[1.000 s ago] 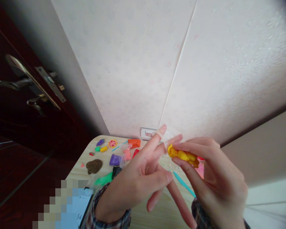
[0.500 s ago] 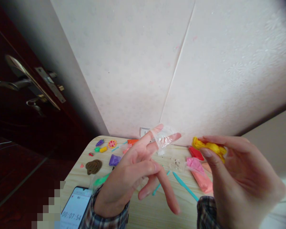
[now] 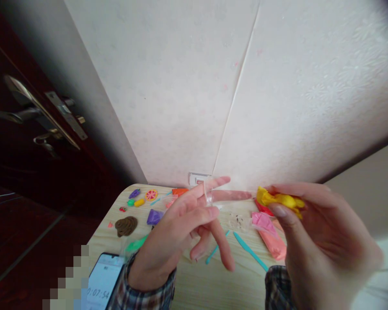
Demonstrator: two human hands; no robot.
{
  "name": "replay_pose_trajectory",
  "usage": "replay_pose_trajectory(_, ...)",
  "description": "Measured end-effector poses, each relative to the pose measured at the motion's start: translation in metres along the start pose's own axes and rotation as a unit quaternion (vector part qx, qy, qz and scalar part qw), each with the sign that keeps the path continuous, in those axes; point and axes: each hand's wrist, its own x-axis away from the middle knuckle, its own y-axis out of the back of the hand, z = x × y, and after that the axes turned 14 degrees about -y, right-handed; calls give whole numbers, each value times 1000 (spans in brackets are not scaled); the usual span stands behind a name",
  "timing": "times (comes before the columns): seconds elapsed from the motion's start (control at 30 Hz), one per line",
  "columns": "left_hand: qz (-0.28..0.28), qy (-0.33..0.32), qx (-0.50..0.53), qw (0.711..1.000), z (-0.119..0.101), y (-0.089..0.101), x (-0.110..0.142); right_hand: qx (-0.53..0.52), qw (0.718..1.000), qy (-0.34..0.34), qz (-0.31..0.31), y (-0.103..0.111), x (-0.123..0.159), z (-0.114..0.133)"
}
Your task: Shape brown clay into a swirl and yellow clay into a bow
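A crumpled piece of clear plastic film [image 3: 208, 191] lies around the index and middle fingers of my left hand [image 3: 187, 226], which keeps hold of it. Those two fingers point out to the right, the thumb tip is close to the film's lower edge, and the other fingers hang bent over the table. Between the thumb and fingers of my right hand [image 3: 323, 232] is a lump of soft yellow modelling clay [image 3: 280, 200], squeezed and uneven. It hovers above the table's right side, with the left fingertips just left of it.
On the wooden table [image 3: 207, 288] lie a brown clay coil [image 3: 126, 226], small clay fruits [image 3: 139, 202], a purple packet [image 3: 154, 217], pink packets [image 3: 268, 232] and a turquoise clay knife [image 3: 249, 252]. A phone [image 3: 103, 280] shows a timer at front left. The wall [image 3: 181, 107] stands behind.
The clear film has slid down from the left fingertips toward the base of the fingers. My left fingers have shifted right, closer to the yellow clay. The right hand has moved slightly left.
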Motion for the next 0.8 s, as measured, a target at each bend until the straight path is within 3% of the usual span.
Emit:
replay_pose_trajectory(0.13,-75,-11,-162,984,9,10,-10,-21,987,-153,45,0,-3,-10)
replay_pose_trajectory(0.23,-116,21,-269,956,29,30,-17,-121,959,-253,48,-5,-5,-23)
replay_pose_trajectory(0.3,-133,47,-329,934,49,45,-18,-234,917,-314,70,-9,-3,-35)
replay_pose_trajectory(0.43,-162,13,-472,867,83,70,-6,-343,830,-426,115,-16,12,-63)
replay_pose_trajectory(0.53,-170,-18,-495,852,95,81,4,-369,790,-469,140,-18,27,-85)
replay_pose_trajectory(0.63,-132,-46,-510,849,101,86,7,-396,764,-492,130,-18,39,-101)
replay_pose_trajectory(0.8,-84,-83,-548,828,112,83,-2,-393,776,-474,137,-17,45,-111)
